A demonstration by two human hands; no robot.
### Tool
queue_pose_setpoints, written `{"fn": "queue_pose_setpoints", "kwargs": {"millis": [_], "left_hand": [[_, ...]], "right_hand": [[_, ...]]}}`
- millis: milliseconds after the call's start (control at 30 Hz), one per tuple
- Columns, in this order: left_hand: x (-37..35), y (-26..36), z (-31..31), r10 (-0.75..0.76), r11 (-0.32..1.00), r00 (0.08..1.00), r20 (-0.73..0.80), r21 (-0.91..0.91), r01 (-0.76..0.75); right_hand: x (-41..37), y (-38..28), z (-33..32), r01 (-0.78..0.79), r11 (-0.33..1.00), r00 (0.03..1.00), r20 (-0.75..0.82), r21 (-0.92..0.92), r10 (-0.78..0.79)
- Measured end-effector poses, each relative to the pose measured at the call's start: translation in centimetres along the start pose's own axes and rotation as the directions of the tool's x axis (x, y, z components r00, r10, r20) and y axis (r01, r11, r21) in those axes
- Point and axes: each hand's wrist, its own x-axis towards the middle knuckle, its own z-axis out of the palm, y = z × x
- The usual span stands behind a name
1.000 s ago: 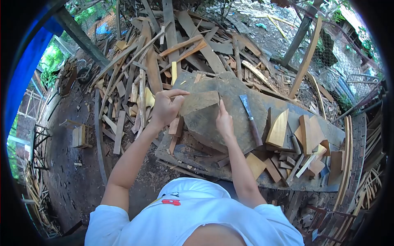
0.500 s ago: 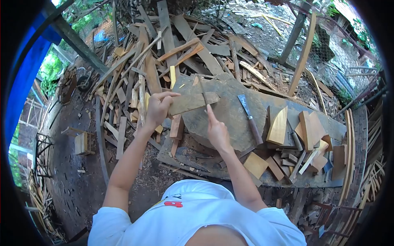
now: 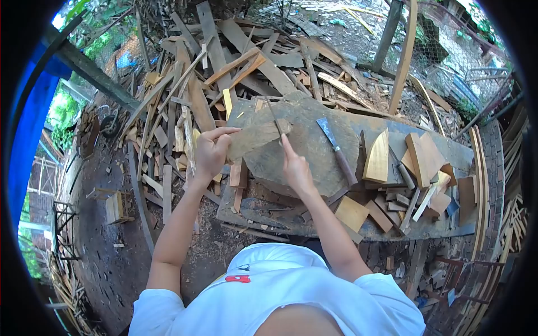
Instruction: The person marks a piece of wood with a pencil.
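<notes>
My left hand (image 3: 213,152) grips the left end of a flat piece of wood (image 3: 255,140), its index finger stretched along the upper edge. Closed around the lower end of a thin, dark, narrow blade (image 3: 274,117) is my right hand (image 3: 297,169), index finger pointing forward along it. The blade slants up and away, overlapping the right end of the wood in this view. Both are over a round wooden chopping block (image 3: 314,162). To the right on the block lies a broad-bladed knife (image 3: 337,150) with a dark handle.
A bench (image 3: 403,224) under the block carries a pointed pale wood piece (image 3: 377,157), a square block (image 3: 352,214), upright boards (image 3: 417,159) and several offcuts. Behind rises a heap of scrap planks (image 3: 224,61). A small wooden stool (image 3: 116,206) stands on the left floor.
The whole view has shifted slightly, moving the bench and heap a little left and up in the picture. Both hands keep their holds, and the wood piece looks tilted a little differently.
</notes>
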Motion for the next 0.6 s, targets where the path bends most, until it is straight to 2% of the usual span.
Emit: {"fn": "queue_pose_setpoints", "kwargs": {"millis": [33,67,133,200,233,300,333,400,533,600], "left_hand": [[0.2,0.6,0.2,-0.054,0.998,0.999,0.003,-0.040,0.054],[0.6,-0.9,-0.1,0.032,0.998,0.999,-0.008,0.058,-0.031],[1.1,-1.7,0.0,0.044,0.998,0.999,-0.013,0.053,-0.043],[1.4,-1.5,-0.4,0.016,0.999,1.000,-0.022,0.045,-0.015],[1.5,-0.8,-0.4,0.023,0.998,0.999,-0.026,0.051,-0.022],[1.1,0.3,-0.1,-0.046,0.998,0.999,0.007,-0.047,0.047],[1.4,-0.5,-0.2,-0.001,1.000,1.000,-0.007,-0.021,0.001],[1.2,-0.1,0.2,-0.031,0.999,0.999,0.015,-0.040,0.032],[1.3,0.5,0.3,-0.046,0.998,0.999,0.008,-0.044,0.046],[1.8,0.8,0.2,-0.043,0.998,0.999,0.008,-0.048,0.043]], "right_hand": [[1.4,0.9,0.7,-0.010,1.000,1.000,-0.011,0.005,0.010],[2.8,1.6,1.3,-0.017,1.000,0.999,-0.037,0.010,0.017],[2.8,1.0,1.1,-0.022,1.000,0.997,-0.073,0.021,0.024],[1.1,-0.4,0.8,0.004,1.000,0.999,-0.037,0.001,-0.004],[-0.3,-1.5,0.5,0.055,0.998,0.998,0.006,-0.013,-0.055],[-2.5,-2.2,0.1,0.163,0.987,0.987,-0.021,0.015,-0.162],[-2.3,-1.9,0.2,0.144,0.989,0.989,-0.020,0.021,-0.144],[-0.6,-0.9,0.3,0.093,0.992,0.993,-0.058,-0.084,-0.099],[2.5,-0.1,1.1,0.055,0.998,0.996,-0.064,-0.036,-0.057],[0.2,-1.7,0.0,0.064,0.997,0.997,-0.030,-0.033,-0.065]]}}
